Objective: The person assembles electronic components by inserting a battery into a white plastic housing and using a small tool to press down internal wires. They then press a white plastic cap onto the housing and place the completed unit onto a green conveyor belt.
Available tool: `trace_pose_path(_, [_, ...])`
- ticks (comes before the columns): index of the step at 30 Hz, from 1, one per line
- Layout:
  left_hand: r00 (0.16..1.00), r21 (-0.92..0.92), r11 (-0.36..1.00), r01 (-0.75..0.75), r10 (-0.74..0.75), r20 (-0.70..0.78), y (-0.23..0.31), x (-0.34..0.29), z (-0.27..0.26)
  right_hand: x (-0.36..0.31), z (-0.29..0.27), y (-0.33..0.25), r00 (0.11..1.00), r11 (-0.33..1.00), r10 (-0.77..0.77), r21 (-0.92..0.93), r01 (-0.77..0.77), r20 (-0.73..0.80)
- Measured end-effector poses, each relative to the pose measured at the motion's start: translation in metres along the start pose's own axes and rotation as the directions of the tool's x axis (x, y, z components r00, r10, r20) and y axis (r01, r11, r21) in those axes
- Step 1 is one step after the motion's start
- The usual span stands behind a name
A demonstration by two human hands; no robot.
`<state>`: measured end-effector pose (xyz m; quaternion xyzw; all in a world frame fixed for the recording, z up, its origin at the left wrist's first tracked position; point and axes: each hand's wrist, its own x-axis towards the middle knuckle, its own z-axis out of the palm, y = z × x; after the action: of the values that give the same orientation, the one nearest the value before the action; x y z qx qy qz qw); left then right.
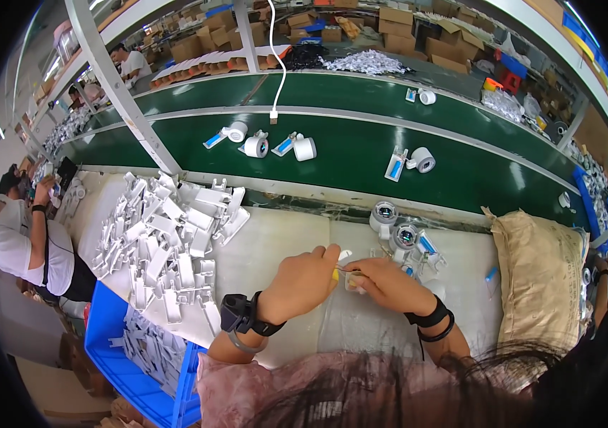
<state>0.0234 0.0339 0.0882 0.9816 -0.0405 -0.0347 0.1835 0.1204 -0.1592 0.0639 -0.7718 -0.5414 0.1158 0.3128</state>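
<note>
My left hand is closed in front of me, knuckles up, with a bit of yellow showing at its fingertips. A small white piece pokes out just beyond those fingers; most of it is hidden. Close by on the right, my right hand is pinched at the end of a thin wire that runs across to the left hand. Under its fingers shows a small pale yellowish piece. Beyond the right hand sit white round camera-like units with dark lenses, beside a white bracket with a blue strip.
White plastic brackets are heaped at left, above a blue crate of more parts. A brown sack stands at right. Behind the table, a green conveyor carries several units. A white USB cable hangs over it. Co-workers sit at both sides.
</note>
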Motion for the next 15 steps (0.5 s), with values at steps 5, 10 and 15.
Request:
trace_pose_path(5, [0.995,-0.547,0.833,-0.086,0.039,-0.097,0.014,0.011,-0.02,-0.013,-0.007,0.006,0.987,0.652,0.03,0.745,-0.139,0.158])
trace_pose_path(10, [0.942,-0.792,0.51,-0.336,0.158,-0.298,0.011,0.027,0.001,-0.027,-0.027,0.016,0.99,0.51,0.024,0.849,-0.133,0.141])
trace_pose_path(15, [0.896,-0.8,0.419,-0.429,0.306,-0.321,0.026,0.042,-0.002,-0.036,-0.037,0.011,0.972,0.6,0.233,0.782,-0.168,0.029])
